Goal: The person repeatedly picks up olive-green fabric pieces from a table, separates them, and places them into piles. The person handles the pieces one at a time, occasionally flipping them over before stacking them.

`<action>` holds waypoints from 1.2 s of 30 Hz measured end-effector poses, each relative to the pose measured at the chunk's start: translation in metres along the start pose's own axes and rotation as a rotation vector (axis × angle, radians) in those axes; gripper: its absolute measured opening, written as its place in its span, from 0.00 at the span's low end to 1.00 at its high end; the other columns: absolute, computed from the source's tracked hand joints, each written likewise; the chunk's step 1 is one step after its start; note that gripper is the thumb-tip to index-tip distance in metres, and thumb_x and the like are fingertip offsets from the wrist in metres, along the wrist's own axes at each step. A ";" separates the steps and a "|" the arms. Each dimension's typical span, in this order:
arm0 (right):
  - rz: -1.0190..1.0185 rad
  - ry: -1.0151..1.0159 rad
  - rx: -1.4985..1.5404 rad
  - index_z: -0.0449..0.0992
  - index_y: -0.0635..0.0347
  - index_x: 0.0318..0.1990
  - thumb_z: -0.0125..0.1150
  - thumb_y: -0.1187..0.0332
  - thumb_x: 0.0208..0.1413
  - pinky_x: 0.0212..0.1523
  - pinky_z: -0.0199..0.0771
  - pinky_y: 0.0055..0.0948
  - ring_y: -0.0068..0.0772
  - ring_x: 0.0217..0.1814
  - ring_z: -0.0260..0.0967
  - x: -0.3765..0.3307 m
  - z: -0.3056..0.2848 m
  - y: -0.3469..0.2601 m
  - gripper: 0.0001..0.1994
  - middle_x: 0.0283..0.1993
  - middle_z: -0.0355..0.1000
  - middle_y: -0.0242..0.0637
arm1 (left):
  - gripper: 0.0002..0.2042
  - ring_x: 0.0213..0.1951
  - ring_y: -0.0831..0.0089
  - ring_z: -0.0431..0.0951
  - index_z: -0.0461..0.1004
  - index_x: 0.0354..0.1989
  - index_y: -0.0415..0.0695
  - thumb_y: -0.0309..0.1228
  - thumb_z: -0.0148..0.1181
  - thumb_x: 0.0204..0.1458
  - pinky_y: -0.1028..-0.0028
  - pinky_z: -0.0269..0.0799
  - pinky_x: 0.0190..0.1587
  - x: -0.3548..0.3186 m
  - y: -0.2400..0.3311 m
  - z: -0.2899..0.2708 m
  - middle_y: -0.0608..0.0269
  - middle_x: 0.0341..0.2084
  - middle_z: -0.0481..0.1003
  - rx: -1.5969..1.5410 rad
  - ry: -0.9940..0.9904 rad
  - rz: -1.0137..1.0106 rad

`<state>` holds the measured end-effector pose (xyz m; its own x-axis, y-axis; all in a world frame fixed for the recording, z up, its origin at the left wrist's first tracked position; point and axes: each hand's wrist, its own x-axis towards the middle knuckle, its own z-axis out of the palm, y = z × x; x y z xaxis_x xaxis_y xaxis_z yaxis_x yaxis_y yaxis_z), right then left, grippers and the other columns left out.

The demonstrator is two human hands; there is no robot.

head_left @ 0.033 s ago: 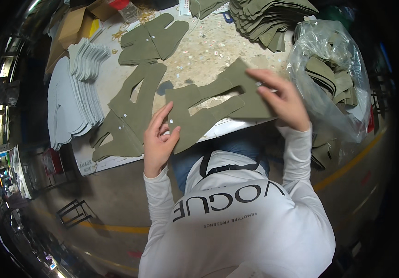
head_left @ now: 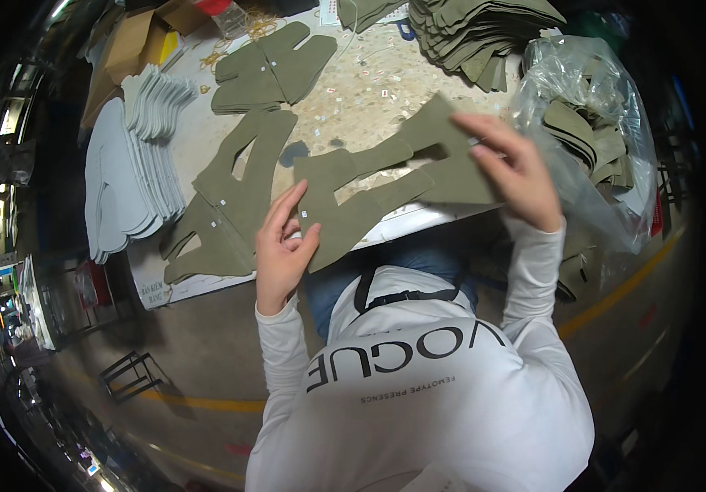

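Observation:
My left hand [head_left: 281, 244] lies at the table's near edge, thumb and fingers apart, pressing on a flat olive cut piece [head_left: 345, 217]. This piece has two arms with a gap between them and bears a small white sticker. To its right, my right hand [head_left: 518, 168] grips a second olive cut piece [head_left: 461, 176], fingers at its far edge and thumb on its top beside another small sticker. The left piece's arms reach to the right piece and overlap it. Left of my left hand lie more olive cut pieces [head_left: 242, 176] of like shape, several with stickers.
Stacked light-grey cut pieces [head_left: 136, 168] stand at the table's left. Farther back are an olive pile [head_left: 275, 70], a cardboard box [head_left: 136, 45] and a tall olive stack [head_left: 472, 37]. A clear plastic bag [head_left: 586, 78] with olive pieces sits at right. Small stickers dot the tabletop [head_left: 353, 107].
My right hand has moved right and slightly away from me, drawing the right olive piece with it. The overlap with the left piece has shrunk. My left hand stays in place.

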<state>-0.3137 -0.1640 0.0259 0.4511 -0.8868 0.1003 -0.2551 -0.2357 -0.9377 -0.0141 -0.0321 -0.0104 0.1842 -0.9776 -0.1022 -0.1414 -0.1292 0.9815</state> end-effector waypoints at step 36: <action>-0.180 0.159 -0.059 0.77 0.60 0.51 0.55 0.75 0.59 0.37 0.74 0.24 0.31 0.41 0.74 0.034 0.102 -0.003 0.14 0.46 0.75 0.41 | 0.23 0.39 0.73 0.76 0.73 0.56 0.45 0.19 0.57 0.49 0.78 0.72 0.33 -0.008 0.033 0.001 0.58 0.56 0.72 0.453 0.041 0.198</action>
<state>-0.2108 -0.1525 -0.0014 0.3543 -0.8790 0.3191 -0.2344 -0.4138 -0.8797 -0.0216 -0.0285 0.0223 0.1481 -0.9845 0.0944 -0.5843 -0.0101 0.8115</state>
